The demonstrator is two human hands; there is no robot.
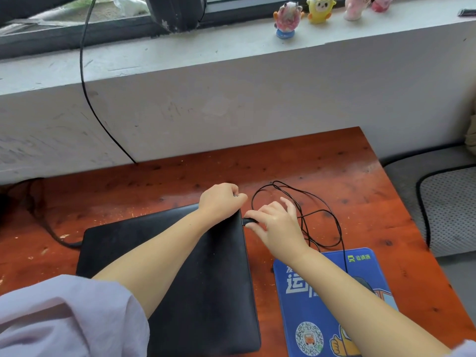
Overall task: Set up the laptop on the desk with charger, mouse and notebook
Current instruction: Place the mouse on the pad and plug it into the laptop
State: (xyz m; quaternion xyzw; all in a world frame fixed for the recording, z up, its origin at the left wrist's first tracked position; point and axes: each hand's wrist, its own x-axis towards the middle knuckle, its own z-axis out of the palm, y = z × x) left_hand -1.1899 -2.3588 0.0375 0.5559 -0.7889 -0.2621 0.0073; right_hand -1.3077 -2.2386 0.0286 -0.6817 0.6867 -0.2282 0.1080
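A closed black laptop lies flat on the reddish wooden desk. My left hand rests curled on the laptop's far right corner, gripping its edge. My right hand pinches a black plug against the laptop's right side. A thin black mouse cable loops on the desk behind my right hand and runs down to a dark mouse, mostly hidden by my right forearm, on a blue mouse pad. A thicker black cable meets the laptop's left side.
A white windowsill wall stands right behind the desk, with small toy figures on top. Another black cable hangs down the wall. A grey chair cushion lies to the right of the desk.
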